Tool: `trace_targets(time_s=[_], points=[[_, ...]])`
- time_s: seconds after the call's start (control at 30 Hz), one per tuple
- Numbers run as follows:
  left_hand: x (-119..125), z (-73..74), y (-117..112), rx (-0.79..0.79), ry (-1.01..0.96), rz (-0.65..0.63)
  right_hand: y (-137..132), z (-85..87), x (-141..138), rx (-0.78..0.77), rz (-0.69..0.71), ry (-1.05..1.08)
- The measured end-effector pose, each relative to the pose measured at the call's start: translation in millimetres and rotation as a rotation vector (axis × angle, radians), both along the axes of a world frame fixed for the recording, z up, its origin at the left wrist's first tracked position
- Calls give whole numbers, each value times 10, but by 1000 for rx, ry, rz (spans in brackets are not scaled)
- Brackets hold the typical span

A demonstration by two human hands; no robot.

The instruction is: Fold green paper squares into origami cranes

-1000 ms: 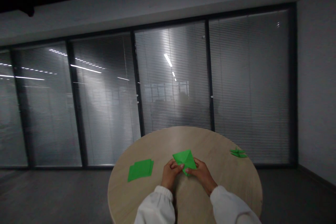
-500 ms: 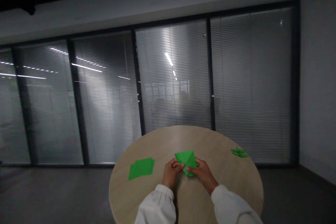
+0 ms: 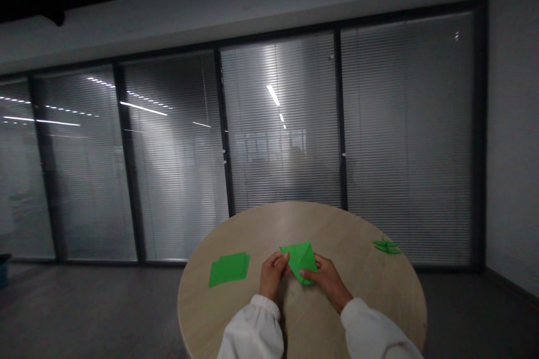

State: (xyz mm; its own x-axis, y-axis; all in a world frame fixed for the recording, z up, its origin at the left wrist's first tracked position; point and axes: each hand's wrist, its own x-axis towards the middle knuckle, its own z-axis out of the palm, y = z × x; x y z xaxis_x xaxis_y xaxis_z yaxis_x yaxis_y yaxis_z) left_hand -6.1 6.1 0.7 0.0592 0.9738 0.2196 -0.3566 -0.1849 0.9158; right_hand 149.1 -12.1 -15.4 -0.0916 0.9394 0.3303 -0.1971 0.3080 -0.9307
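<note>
A dimly lit office space.
A dark-framed glass partition (image 3: 177,151) with lowered venetian blinds (image 3: 406,140) fills the far side; strip lights (image 3: 143,108) show as bright lines in its panes, and a round wood-grain tabletop (image 3: 320,320) stands over grey floor (image 3: 105,314).

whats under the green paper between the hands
Below the green paper is the round table. The right hand has its thumb on top, other fingertips hidden. The paper's underside and the tabletop directly beneath are covered.

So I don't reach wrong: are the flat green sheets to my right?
No, the flat green sheets lie on the round table left of your left hand.
</note>
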Motion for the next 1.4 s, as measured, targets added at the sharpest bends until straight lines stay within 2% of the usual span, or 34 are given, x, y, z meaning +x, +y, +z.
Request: trace_targets(time_s=[0.23,0.83,1.1,1.4], points=[[-20,24,-10,6,-46,33,-18,9,4,6,17,-13],[-32,-48,21,5,-100,26,9,-19,10,10,-1,-24],[-17,-6,-14,-25,-141,80,-41,41,0,2,-1,-23],[-39,-34,16,-65,-196,91,-21,9,9,9,25,-47]])
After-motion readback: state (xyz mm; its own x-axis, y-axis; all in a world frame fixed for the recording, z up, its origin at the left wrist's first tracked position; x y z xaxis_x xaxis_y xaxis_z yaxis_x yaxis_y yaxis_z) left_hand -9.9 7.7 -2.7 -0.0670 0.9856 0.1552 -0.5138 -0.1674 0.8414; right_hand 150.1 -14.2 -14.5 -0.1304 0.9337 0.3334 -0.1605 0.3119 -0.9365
